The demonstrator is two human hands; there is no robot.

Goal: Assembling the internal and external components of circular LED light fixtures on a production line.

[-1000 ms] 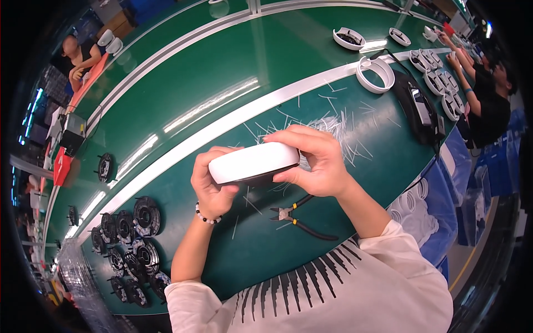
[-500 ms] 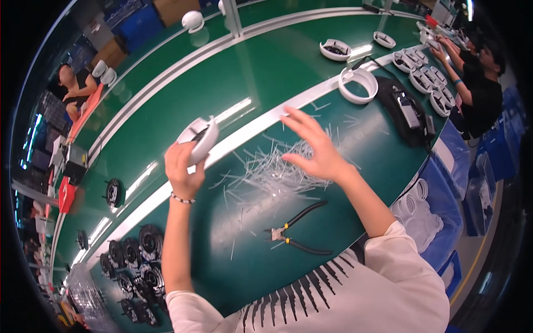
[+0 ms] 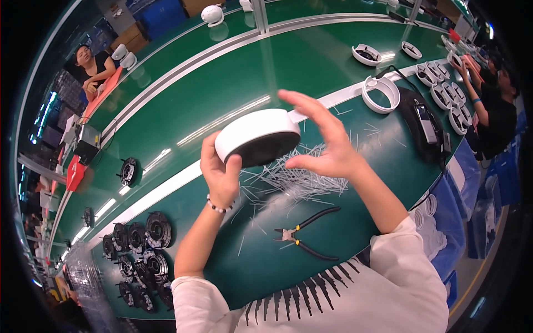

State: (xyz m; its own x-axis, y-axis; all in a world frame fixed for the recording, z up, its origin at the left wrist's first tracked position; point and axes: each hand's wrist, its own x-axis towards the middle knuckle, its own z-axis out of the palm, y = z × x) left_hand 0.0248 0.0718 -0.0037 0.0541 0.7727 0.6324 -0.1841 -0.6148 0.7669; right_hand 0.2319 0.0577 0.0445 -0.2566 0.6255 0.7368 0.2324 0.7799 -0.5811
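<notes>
My left hand [image 3: 221, 172] grips a round white housing with a dark underside [image 3: 258, 133], held tilted above the bench with its white side wall facing up and away. Just right of it, my right hand [image 3: 325, 139] is open, thumb and fingers spread, near the housing's right end but apart from it. Below both hands lies a loose pile of thin clear plastic strips [image 3: 302, 175]. Side cutters [image 3: 288, 234] with black and yellow handles rest spread on the green bench, nearer to me.
Several black round parts [image 3: 147, 250] stand at the left on the bench. A white ring [image 3: 381, 94] and a black pouch with a device [image 3: 422, 125] sit at the right. White housings [image 3: 444, 91] are grouped beyond, near a co-worker [image 3: 497, 111]. A bagged blue bin [image 3: 438, 222] stands lower right.
My left hand has brought the housing rightward and turned it so the dark underside faces me. My right hand remains open, now close to the housing. The whole view has shifted slightly.
</notes>
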